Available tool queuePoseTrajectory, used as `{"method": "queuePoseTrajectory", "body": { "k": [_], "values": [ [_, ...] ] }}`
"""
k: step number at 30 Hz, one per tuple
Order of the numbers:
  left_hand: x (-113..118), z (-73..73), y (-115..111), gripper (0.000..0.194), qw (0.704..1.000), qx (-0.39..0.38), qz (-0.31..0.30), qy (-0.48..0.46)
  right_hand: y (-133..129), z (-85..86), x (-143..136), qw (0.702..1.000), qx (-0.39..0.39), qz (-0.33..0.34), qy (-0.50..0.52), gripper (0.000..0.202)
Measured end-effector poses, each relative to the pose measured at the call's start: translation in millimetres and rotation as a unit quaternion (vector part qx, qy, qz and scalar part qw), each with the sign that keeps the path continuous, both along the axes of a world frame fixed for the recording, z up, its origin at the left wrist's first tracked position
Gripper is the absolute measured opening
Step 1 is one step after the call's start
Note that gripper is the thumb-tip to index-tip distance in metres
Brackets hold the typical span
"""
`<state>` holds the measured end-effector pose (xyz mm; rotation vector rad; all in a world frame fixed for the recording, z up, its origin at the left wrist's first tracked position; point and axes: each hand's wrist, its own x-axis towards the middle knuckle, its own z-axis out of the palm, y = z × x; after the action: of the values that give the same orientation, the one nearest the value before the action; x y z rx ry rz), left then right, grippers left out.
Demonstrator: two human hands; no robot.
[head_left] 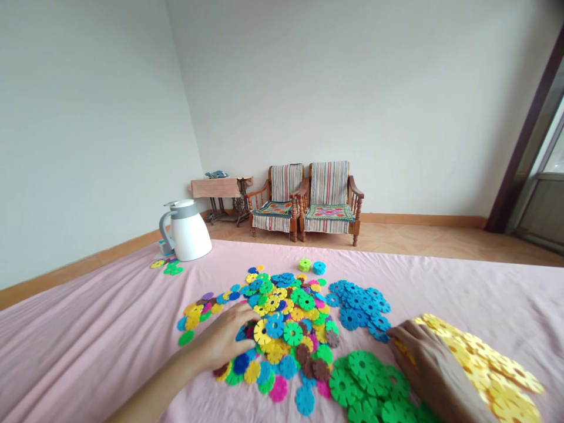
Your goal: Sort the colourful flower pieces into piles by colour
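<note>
Many flat notched discs lie on the pink cloth (145,329). At the left edge of the mixed-colour pile (293,332), my left hand (229,335) has its fingers apart, touching discs. My right hand (423,358) reaches over the near left part of the yellow pile (484,364), its fingers bent down and together around something yellow, partly hidden beneath them. Close to its fingertips is the blue pile (361,305); the green pile (368,385) lies to its left, partly under the wrist.
A white jug (189,232) with a grey handle stands at the back left, beside a few loose discs (173,268). Small green (304,265) and blue (319,268) stacks sit behind the pile. Two wooden chairs (330,205) and a covered table (215,188) are beyond.
</note>
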<state>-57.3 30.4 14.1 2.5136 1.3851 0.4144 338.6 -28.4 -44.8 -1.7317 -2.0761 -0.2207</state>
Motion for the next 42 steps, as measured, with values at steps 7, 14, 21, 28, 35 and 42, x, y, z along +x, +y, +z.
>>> {"method": "queuePoseTrajectory", "body": {
  "k": [7, 14, 21, 28, 35, 42],
  "values": [
    [30, 7.3, 3, 0.021, 0.999, 0.026, 0.017, -0.036, -1, -2.6, 0, 1.000, 0.001, 0.001, 0.002, 0.023],
    [33, 5.6, 6, 0.027, 0.998, -0.006, -0.006, -0.055, -1, -1.8, -1, 1.000, -0.002, 0.006, 0.005, 0.022],
    [40, 8.4, 16, 0.022, 0.989, 0.046, 0.045, -0.136, -1, 2.9, -5, 1.000, -0.001, -0.003, 0.013, 0.025],
    [108, 7.0, 41, 0.018, 0.933, -0.111, 0.030, -0.341, -3, 5.8, -6, 1.000, -0.009, -0.003, 0.021, 0.025],
    [166, 6.1, 56, 0.029, 0.889, -0.220, -0.019, -0.402, -5, 11.4, -10, 0.999, -0.023, -0.003, 0.022, 0.025],
    [100, 27.7, 45, 0.017, 0.950, -0.198, -0.035, -0.237, -4, 8.7, -9, 0.999, -0.026, -0.004, 0.023, 0.026]
  ]
}}
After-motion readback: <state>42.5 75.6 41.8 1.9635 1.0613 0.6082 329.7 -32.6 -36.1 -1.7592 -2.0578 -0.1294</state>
